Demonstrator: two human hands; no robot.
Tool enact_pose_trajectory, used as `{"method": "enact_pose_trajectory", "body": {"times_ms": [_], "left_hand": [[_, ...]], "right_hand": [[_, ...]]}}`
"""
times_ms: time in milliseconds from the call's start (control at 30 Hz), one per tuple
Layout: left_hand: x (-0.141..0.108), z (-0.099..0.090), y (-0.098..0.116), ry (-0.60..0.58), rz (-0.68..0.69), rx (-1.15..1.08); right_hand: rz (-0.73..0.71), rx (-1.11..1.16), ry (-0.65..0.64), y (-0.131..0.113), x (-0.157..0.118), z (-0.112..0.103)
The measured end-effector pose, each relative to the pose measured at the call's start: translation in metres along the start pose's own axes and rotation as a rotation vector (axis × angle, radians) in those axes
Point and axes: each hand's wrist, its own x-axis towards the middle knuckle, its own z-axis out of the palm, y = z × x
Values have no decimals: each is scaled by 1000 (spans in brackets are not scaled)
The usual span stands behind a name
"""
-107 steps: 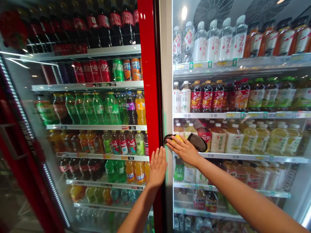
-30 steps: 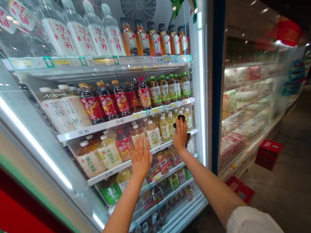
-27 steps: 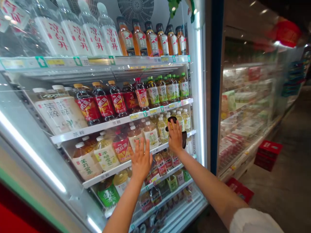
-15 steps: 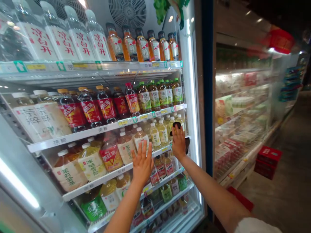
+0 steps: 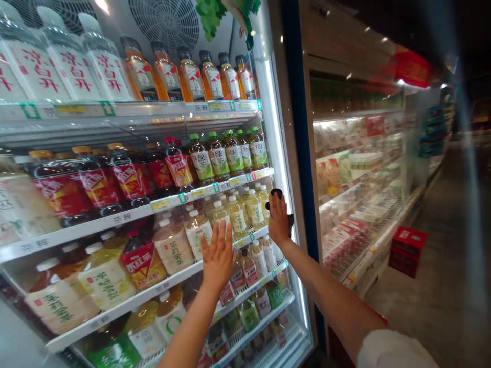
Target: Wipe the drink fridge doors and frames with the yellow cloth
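My right hand presses a black wiping pad flat against the glass door of a drinks fridge, near the door's right edge. My left hand rests flat and open on the same glass, lower and to the left, fingers spread upward. Behind the glass stand rows of tea bottles with white caps on the middle shelf. Most of the pad is hidden under my right hand.
A blue fridge frame borders the door on the right. Past it runs an open chilled display with packaged goods. Red crates sit on the floor beside the aisle. Upper shelves hold water and orange-capped bottles.
My right hand with the pad has travelled from the door's left edge across to its right edge. My left hand left the red frame and lies flat on the glass. The view has swung rightward.
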Motion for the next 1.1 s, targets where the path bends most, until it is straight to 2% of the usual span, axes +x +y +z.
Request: {"method": "enact_pose_trajectory", "body": {"times_ms": [67,167,267,333,400,533,600,667,700,767,833,900,967,1033,1100], "left_hand": [[5,5,6,-4,-7,-18],[11,12,15,19,-25,-33],[12,16,23,34,-18,-20],[12,18,28,24,3,-17],[15,20,32,11,21,-21],[28,25,41,-11,33,-35],[32,28,46,-18,31,-42],[29,31,50,-24,25,-45],[26,32,51,-27,20,-44],[13,35,51,-31,14,-40],[-5,38,50,-37,12,-34],[-23,41,48,-59,14,-32],[-38,43,46,-85,13,-33],[-47,44,44,-98,8,-36],[-53,45,44,-93,0,-41]], "right_hand": [[-35,11,-26,9,23,-6],[54,43,31,32,48,-14],[180,60,107,50,34,-13],[183,61,111,53,19,-8],[130,61,81,52,20,-5],[40,44,45,55,70,-15],[21,29,53,63,83,-19],[40,10,80,74,63,-17],[64,-1,94,81,40,-13],[123,-9,115,93,-24,-1],[159,3,73,104,-87,12],[215,33,49,109,-125,19],[261,80,52,106,-129,22],[272,116,74,94,-110,23],[214,126,67,75,-93,24]]}}
